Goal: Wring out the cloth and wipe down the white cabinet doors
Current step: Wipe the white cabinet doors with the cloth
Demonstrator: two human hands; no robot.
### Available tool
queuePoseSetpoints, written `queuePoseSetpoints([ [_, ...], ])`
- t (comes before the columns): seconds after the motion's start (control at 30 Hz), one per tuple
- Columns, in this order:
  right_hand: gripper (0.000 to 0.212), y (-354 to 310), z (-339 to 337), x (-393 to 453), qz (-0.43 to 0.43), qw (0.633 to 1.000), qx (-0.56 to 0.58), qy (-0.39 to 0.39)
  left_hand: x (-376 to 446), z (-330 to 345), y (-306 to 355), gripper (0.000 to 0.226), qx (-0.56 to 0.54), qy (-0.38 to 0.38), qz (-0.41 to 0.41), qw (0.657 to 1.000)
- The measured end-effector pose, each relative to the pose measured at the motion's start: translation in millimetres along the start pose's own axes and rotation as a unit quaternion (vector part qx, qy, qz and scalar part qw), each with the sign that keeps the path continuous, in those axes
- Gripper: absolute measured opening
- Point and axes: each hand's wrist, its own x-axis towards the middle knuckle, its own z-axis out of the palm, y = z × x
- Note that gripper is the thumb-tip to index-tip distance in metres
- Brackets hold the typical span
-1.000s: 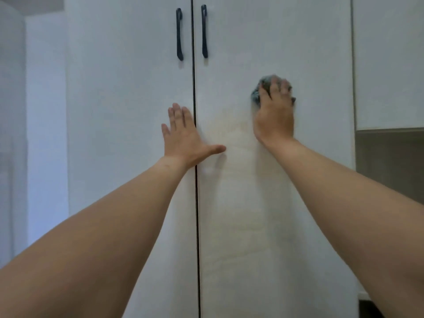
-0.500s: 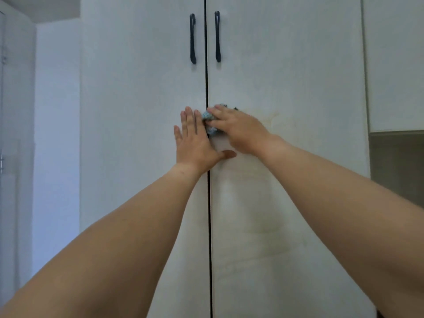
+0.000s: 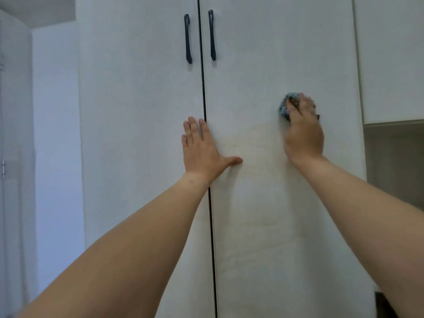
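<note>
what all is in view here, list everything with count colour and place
cabinet doors: two, white, tall, centre, shut, dark seam between
handles: two, black, vertical, either side of the seam, up top
cloth: one, blue-grey, bunched on the right door
upper cabinet: one, white, far right
recess: one, grey-brown, beneath it
wall: one, pale, left
left hand: flat across the seam
right hand: holds the cloth against the door

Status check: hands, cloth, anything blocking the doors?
Left hand flat across the door seam. Right hand pressing cloth on right door. Nothing in the way.
</note>
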Motion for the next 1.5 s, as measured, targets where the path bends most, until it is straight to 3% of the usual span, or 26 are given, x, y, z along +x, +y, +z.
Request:
queuePoseSetpoints([
  [0.07,0.055,-33,10,4,0.079,0.996,0.015,0.026,0,0,-1,0.153,0.008,0.002,0.002,1.000],
  [0.1,0.055,-55,15,5,0.072,0.997,0.030,0.013,0,1,-1,0.153,0.010,0.007,0.002,1.000],
  [0.17,0.053,-94,26,-4,-0.048,0.996,0.055,-0.057,0,2,-1,0.149,0.003,0.008,0.002,1.000],
  [0.23,0.052,-106,30,-20,-0.195,0.967,0.048,-0.158,1,1,-1,0.142,-0.002,0.013,0.003,1.000],
  [0.3,0.054,-79,25,-21,-0.262,0.949,0.011,-0.175,-2,-4,4,0.145,0.004,0.002,-0.005,1.000],
  [0.37,0.048,-31,14,-15,-0.210,0.974,0.005,-0.090,-4,-11,10,0.151,0.027,-0.007,-0.019,0.999],
  [0.43,0.055,23,-7,-10,-0.072,0.997,-0.020,-0.016,-7,-15,21,0.151,0.025,-0.027,-0.023,0.999],
  [0.53,0.071,32,-26,3,0.094,0.995,-0.028,-0.007,-10,-9,34,0.154,-0.012,-0.039,-0.046,0.998],
  [0.6,0.069,21,-28,12,0.056,0.997,-0.040,-0.035,-12,-2,40,0.156,-0.012,-0.041,-0.054,0.998],
  [0.67,0.069,37,-35,20,-0.070,0.994,-0.048,-0.075,-12,4,45,0.157,-0.011,-0.027,-0.060,0.998],
  [0.7,0.068,51,-43,27,-0.089,0.991,-0.053,-0.080,-12,3,46,0.157,-0.010,-0.025,-0.059,0.998],
  [0.83,0.072,69,-48,37,0.078,0.995,-0.062,-0.028,-10,-1,51,0.156,0.002,-0.032,-0.054,0.998],
  [0.9,0.074,38,-33,43,0.090,0.994,-0.065,-0.017,-10,-2,51,0.157,0.005,-0.033,-0.056,0.998],
  [1.1,0.060,-70,-2,81,-0.103,0.989,-0.023,-0.100,-12,1,46,0.155,0.005,-0.021,-0.045,0.999],
  [1.2,0.059,-119,15,67,-0.212,0.956,-0.032,-0.200,-11,3,42,0.152,0.007,-0.009,-0.039,0.999],
  [1.27,0.054,-122,20,42,-0.282,0.932,-0.059,-0.217,-12,3,42,0.151,0.000,-0.005,-0.036,0.999],
  [1.37,0.049,-75,15,25,-0.296,0.941,-0.098,-0.132,-13,-1,44,0.155,-0.002,-0.013,-0.047,0.999],
  [1.43,0.043,-23,0,26,-0.208,0.970,-0.127,-0.008,-13,-1,44,0.156,0.005,-0.025,-0.045,0.999],
  [1.5,0.038,33,-26,24,-0.111,0.979,-0.160,0.066,-15,-1,44,0.155,0.003,-0.022,-0.044,0.999],
])
